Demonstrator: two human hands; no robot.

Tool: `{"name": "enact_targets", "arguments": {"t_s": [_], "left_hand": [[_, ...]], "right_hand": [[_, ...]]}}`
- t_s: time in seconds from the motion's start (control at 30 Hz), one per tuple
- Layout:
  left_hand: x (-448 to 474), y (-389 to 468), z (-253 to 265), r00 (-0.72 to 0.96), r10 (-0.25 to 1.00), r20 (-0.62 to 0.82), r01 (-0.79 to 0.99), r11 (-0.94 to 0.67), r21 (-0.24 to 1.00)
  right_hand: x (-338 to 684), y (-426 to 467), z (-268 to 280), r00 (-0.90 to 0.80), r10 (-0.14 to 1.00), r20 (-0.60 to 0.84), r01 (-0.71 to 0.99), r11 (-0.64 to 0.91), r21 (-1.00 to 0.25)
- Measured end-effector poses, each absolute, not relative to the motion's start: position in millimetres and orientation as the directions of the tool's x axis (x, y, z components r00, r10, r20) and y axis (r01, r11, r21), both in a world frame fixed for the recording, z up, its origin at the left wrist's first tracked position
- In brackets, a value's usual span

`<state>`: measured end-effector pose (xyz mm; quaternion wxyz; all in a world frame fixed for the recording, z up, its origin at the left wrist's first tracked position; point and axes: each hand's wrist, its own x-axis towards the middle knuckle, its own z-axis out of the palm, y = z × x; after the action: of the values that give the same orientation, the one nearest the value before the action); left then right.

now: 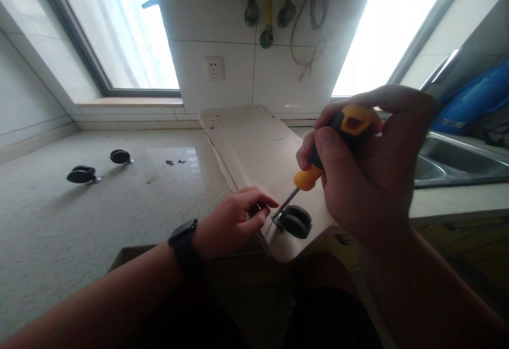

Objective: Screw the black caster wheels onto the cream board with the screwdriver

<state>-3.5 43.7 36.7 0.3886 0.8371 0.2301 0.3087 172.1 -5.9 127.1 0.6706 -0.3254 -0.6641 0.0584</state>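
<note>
My right hand [369, 163] is wrapped round the handle of a yellow and black screwdriver [308, 179]. The screwdriver's shaft slants down to the left, its tip at the small metal mounting plate of a black caster wheel [296, 223]. That caster sits at the near end of a pale, round-cornered board [254, 147]. At the board's left edge lies my left hand [242, 214], wearing a black watch [183, 232] at the wrist. Its index finger stretches toward the plate, thumb slightly apart, with nothing visibly held. Whether a screw is under the tip is too small to tell.
Two loose casters, one nearer [81, 174] and one farther [120, 156], lie on the speckled counter [131, 211] beside several small dark screws [170, 163]. A steel sink [457, 158] and a blue bag [473, 99] are at the right. Pipes [269, 17] hang on the tiled wall.
</note>
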Motion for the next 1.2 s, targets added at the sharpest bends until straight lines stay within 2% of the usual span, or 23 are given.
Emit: {"name": "enact_targets", "arguments": {"t_s": [0.47, 0.7, 0.83, 0.9, 1.0, 1.1, 1.2], "left_hand": [[-2.5, 44.9, 35.4, 0.704, 0.627, 0.335, 0.158, -0.597, 0.786], [-2.3, 43.5, 38.7, 0.702, 0.638, 0.316, 0.176, -0.586, 0.791], [-0.8, 42.3, 42.7, 0.703, 0.648, 0.294, 0.197, -0.575, 0.794], [0.4, 42.1, 44.9, 0.706, 0.649, 0.283, 0.200, -0.567, 0.799], [2.4, 42.3, 47.3, 0.711, 0.648, 0.274, 0.172, -0.538, 0.825], [4.7, 43.0, 49.1, 0.718, 0.641, 0.271, 0.137, -0.512, 0.848], [8.2, 45.1, 50.9, 0.723, 0.637, 0.267, 0.126, -0.502, 0.855]], "right_hand": [[174.3, -1.5, 124.5, 0.084, 0.485, 0.870, 0.290, 0.824, -0.487], [179.3, -1.0, 119.0, 0.098, 0.537, 0.838, 0.209, 0.812, -0.545], [185.9, -3.9, 120.0, 0.019, 0.604, 0.797, 0.142, 0.787, -0.600], [190.3, -8.1, 122.8, -0.073, 0.646, 0.760, 0.184, 0.757, -0.627], [196.9, -16.1, 130.8, -0.206, 0.690, 0.694, 0.363, 0.713, -0.600], [202.7, -20.9, 140.8, -0.242, 0.716, 0.655, 0.588, 0.645, -0.488], [207.3, -19.4, 147.1, -0.193, 0.715, 0.672, 0.762, 0.541, -0.356]]}}
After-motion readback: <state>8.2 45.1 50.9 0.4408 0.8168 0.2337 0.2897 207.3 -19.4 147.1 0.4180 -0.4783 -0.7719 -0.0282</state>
